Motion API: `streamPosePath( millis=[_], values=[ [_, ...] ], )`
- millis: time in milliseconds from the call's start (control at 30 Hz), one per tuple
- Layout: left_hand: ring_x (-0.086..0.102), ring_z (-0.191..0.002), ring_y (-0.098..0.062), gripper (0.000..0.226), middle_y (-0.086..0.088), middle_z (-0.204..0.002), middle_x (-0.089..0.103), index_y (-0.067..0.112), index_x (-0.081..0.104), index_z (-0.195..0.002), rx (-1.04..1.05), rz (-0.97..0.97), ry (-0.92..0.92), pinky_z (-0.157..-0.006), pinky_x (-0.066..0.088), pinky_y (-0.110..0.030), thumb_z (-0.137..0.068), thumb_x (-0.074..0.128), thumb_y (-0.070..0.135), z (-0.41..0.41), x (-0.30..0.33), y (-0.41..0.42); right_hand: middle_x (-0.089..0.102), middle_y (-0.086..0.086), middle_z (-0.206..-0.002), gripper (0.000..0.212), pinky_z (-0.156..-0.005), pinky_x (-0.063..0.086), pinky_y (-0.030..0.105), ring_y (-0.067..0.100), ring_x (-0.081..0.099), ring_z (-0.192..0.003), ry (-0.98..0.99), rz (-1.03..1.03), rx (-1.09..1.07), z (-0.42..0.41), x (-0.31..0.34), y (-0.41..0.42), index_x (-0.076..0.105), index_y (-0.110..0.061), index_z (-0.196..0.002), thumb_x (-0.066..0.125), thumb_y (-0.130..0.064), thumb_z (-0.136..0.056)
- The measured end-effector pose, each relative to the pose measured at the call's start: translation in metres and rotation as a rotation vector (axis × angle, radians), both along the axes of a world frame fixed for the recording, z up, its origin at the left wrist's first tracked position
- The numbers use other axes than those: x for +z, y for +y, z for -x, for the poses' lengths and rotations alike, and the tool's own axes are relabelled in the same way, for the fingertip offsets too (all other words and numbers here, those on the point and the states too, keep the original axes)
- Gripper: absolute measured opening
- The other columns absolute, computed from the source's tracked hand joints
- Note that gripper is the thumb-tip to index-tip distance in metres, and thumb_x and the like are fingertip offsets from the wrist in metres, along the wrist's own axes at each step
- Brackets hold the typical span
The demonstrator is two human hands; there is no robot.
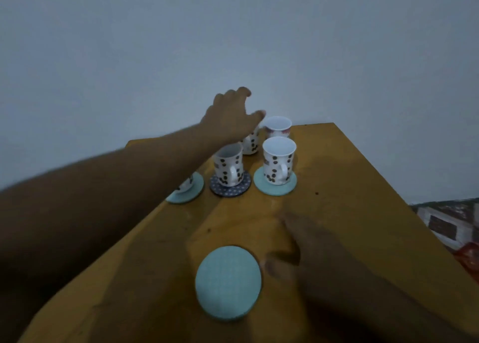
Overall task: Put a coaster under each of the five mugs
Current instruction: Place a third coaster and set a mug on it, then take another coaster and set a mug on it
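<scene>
- Five mugs clustered at the far end of the yellow wooden table (363,213), all upright.
- Front right: dotted mug (278,160) standing on a teal coaster (275,186).
- Front middle: second dotted mug (229,167) on a dark patterned coaster (230,186).
- Front left: mug (185,184) mostly hidden behind the forearm, resting on another teal coaster (185,189).
- Back row: dotted mug (251,141) partly covered by the hand, and a white mug with a reddish print (277,126) at the far edge; cannot tell what lies beneath either.
- Spare teal coaster (228,283) flat on the near part of the table, well apart from the mugs.
- Left hand (230,114) stretched out above the back dotted mug, fingers spread and loosely curled, gripping nothing visible.
- Right hand (305,259) blurred, low over the table just beside the spare coaster, thumb tip at its right rim, fingers loosely apart; contact hard to judge.
- Plain pale wall (233,31) behind; patterned fabric (445,221) at the right edge.
</scene>
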State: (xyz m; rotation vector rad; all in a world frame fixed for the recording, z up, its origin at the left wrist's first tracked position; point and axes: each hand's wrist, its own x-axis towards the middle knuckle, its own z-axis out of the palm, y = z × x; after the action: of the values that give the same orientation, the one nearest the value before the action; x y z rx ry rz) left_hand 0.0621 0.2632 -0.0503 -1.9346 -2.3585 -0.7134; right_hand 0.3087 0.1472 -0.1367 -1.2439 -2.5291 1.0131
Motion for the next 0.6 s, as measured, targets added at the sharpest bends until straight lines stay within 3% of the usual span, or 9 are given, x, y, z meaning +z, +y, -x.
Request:
streamPosePath(
  millis=[133,167,267,467,600],
  values=[
    [0.036,-0.147,-0.036,0.094,-0.016,-0.165,0.030,0.012,0.021,-0.161,-0.044,0.267,-0.029,-0.111,0.038,-0.042,-0.090,0.065,0.055,0.011,0.002,0.030,0.012,-0.040,-0.152,0.114,-0.120,-0.010,0.030,-0.035,-0.003,-0.122,0.059,0.020,0.233,0.015,0.000,-0.029,0.009,-0.051,-0.158,0.073,-0.080,-0.068],
    [0.038,-0.147,-0.034,0.093,-0.016,-0.165,0.030,0.010,0.020,-0.161,-0.052,0.296,-0.047,-0.109,0.039,-0.039,-0.091,0.066,0.051,0.011,0.001,0.033,0.010,-0.040,-0.155,0.117,-0.121,-0.012,0.033,-0.033,-0.007,-0.127,0.048,-0.027,0.261,0.019,-0.005,-0.030,0.006,-0.050,-0.159,0.069,-0.085,-0.067],
    [0.042,-0.143,-0.033,0.086,-0.017,-0.161,0.036,0.006,0.026,-0.158,-0.043,0.292,-0.023,-0.105,0.041,-0.037,-0.092,0.068,0.043,0.008,-0.005,0.039,0.012,-0.031,-0.161,0.121,-0.124,-0.010,0.043,-0.005,0.003,-0.149,-0.009,-0.177,0.294,0.025,-0.013,-0.032,-0.002,-0.046,-0.160,0.058,-0.093,-0.065],
    [0.051,-0.133,-0.031,0.072,-0.018,-0.149,0.050,0.006,0.033,-0.151,-0.010,0.209,-0.039,-0.097,0.044,-0.035,-0.094,0.068,0.032,0.017,-0.016,0.046,0.010,-0.029,-0.161,0.115,-0.126,-0.006,0.042,-0.003,0.001,-0.150,-0.040,-0.244,0.348,0.029,-0.014,-0.037,-0.011,-0.046,-0.158,0.054,-0.089,-0.073],
    [0.055,-0.126,-0.037,0.069,-0.021,-0.139,0.058,0.011,0.033,-0.152,-0.015,0.112,-0.013,-0.097,0.048,-0.042,-0.096,0.061,0.039,0.029,-0.015,0.040,0.019,-0.028,-0.156,0.114,-0.125,-0.004,0.040,-0.001,0.009,-0.147,-0.008,-0.280,0.360,0.032,-0.017,-0.039,-0.003,-0.045,-0.159,0.060,-0.085,-0.072]
  ],
)
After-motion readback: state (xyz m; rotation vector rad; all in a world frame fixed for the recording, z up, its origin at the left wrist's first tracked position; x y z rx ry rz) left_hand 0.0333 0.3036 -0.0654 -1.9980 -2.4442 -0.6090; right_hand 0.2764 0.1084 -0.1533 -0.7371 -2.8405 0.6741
